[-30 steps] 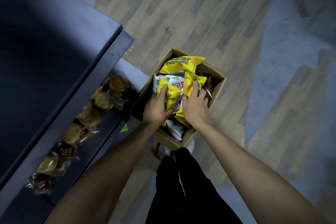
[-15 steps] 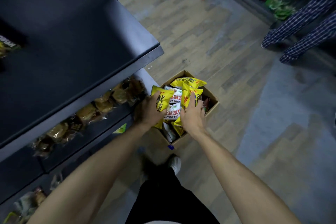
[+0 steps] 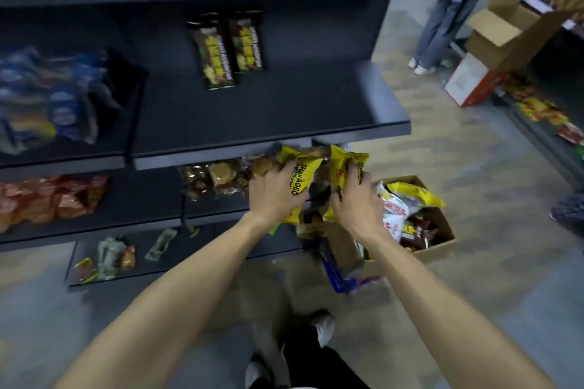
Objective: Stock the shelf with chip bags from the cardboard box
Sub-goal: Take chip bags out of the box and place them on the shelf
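Note:
My left hand (image 3: 274,193) grips a yellow chip bag (image 3: 301,174) with black lettering. My right hand (image 3: 355,199) grips a second yellow chip bag (image 3: 343,165). Both bags are lifted above and left of the cardboard box (image 3: 442,245), just below the front edge of the dark shelf (image 3: 268,110). The box stands on the floor at the right and still holds a yellow bag (image 3: 415,193), white-and-red bags and brown bags. Two dark packs with yellow print (image 3: 228,49) stand at the back of that shelf.
Blue bags (image 3: 53,98) fill the shelf's left section. Below are orange packs (image 3: 50,199) and clear-wrapped brown pastries (image 3: 218,177). A blue packet (image 3: 336,271) lies by the box. Another person's legs (image 3: 437,31) and open cartons (image 3: 502,38) stand at the back right.
Both hands have lifted a yellow bag each out of the box and moved up and left toward the shelf. The view has tilted up, showing the shelves.

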